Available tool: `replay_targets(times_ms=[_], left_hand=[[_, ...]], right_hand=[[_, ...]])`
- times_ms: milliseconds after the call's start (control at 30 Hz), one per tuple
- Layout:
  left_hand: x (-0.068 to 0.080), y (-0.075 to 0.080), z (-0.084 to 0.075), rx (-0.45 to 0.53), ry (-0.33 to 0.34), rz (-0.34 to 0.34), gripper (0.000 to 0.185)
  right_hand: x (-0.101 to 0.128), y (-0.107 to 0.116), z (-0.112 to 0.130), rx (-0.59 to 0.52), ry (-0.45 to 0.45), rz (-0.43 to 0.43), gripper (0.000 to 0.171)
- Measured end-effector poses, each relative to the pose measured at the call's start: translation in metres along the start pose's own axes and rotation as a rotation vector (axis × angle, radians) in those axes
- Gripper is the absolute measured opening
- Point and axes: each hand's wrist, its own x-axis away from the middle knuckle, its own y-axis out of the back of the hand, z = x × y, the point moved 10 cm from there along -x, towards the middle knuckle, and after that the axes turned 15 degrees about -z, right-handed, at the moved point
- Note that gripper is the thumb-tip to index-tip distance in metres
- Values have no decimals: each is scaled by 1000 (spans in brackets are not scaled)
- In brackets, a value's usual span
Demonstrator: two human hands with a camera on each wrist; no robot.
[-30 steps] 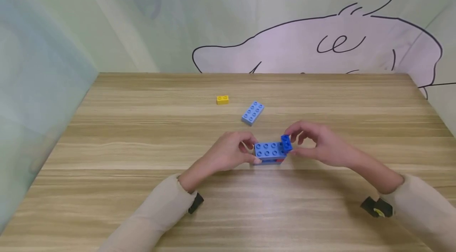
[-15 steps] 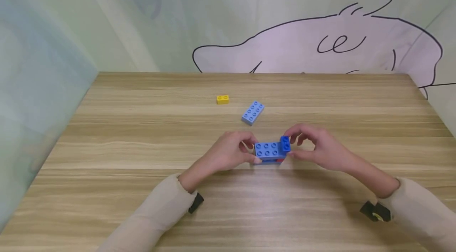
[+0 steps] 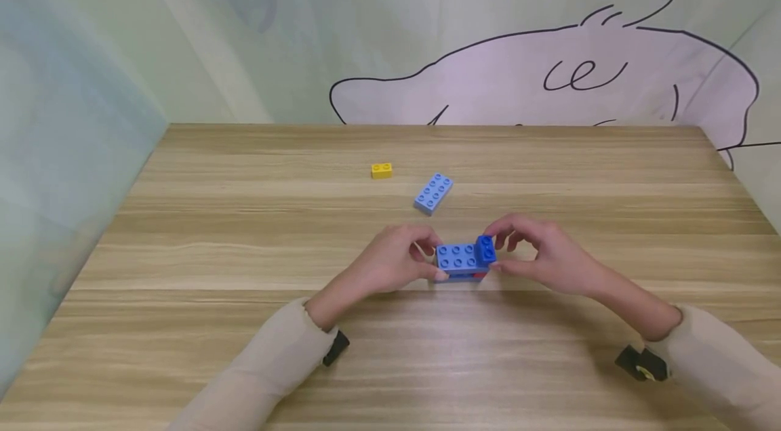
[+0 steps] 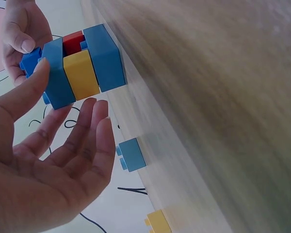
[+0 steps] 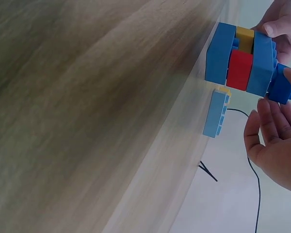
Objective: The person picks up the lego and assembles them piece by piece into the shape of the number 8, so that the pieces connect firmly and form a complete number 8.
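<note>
Basically: brick stack point(image 3: 462, 263) sits near desk point(image 3: 244, 363) centre, toward front edge. Left hand point(image 3: 390, 265) pinches stack's left end, thumb + fingers curled. Right hand point(image 3: 546, 255) pinches small dark-blue brick point(image 3: 485, 249) on stack's right top end. Judgement: hard plastic, light, stiff, smooth sides so slips; grip opp. side faces, steady base w/ other hand. Loose light-blue brick point(image 3: 433, 193), yellow brick point(image 3: 381, 171) further back.
</note>
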Motion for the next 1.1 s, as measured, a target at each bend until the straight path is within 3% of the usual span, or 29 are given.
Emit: replay_targets(times_ms=[767, 1100], left_hand=[[0, 0, 1, -1, 4, -5, 33], [0, 0, 0, -9, 0, -7, 34]], right_hand=[[2, 2, 0, 12, 26, -30, 35], [-1, 0, 3, 56, 25, 3, 36]])
